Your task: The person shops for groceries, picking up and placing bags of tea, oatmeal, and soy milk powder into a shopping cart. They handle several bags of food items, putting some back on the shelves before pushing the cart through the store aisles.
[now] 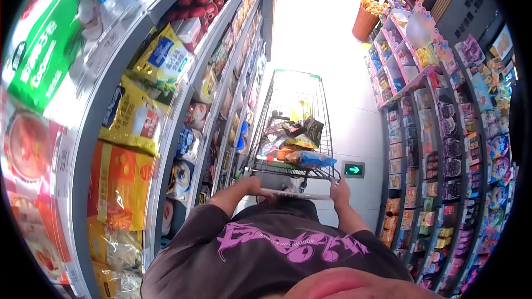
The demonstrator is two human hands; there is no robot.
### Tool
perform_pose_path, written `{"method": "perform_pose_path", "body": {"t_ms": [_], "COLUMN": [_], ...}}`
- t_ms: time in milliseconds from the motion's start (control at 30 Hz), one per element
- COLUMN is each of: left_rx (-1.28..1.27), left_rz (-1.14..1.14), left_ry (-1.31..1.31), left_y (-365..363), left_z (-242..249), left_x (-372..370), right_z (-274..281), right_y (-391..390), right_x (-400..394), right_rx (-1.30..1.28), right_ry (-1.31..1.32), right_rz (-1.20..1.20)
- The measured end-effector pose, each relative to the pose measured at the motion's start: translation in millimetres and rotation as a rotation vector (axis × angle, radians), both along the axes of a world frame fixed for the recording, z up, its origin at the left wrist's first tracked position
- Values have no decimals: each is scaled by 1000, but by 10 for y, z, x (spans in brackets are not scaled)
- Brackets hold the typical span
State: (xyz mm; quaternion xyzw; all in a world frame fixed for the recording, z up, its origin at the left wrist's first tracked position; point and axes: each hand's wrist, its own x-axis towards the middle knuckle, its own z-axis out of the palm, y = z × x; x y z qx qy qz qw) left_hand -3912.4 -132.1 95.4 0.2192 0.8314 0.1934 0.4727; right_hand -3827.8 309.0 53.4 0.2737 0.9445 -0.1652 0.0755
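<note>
Between snack shelves, left hand (256, 184) and right hand (339, 191) clamped on cart handle (293, 194) (shirt lettering seemingly illegible)

The cart (291, 127) handle is partly hidden under the left hand (256, 184) and right hand (339, 191). Packets (293, 144) ahead of both hands are too small to identify; shelf labels blur.

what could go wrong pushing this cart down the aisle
The cart runs close beside the left shelves, so its side could clip them or knock packets off. Goods are piled in the basket, and loose bags on top might slide if it bumps. Both the left hand and right hand grip the handle, leaving none free to catch anything.
</note>
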Motion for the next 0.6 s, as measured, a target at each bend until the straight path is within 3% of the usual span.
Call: {"method": "perform_pose_path", "body": {"t_ms": [33,67,233,600], "left_rx": [80,-70,-83,-96], "left_rz": [-14,-58,-69,-67], "left_ry": [79,57,117,125], "left_y": [-21,19,2,-6], "left_z": [30,-111,-387,-258], "left_x": [30,-4,-88,-278], "right_z": [8,16,45,104], "right_y": [-15,-21,-54,-93], "right_x": [-15,-36,-171,-355], "right_rx": [7,3,30,10], "right_ry": [-19,-17,24,52], "right_rz": [-14,-27,-30,-70]}}
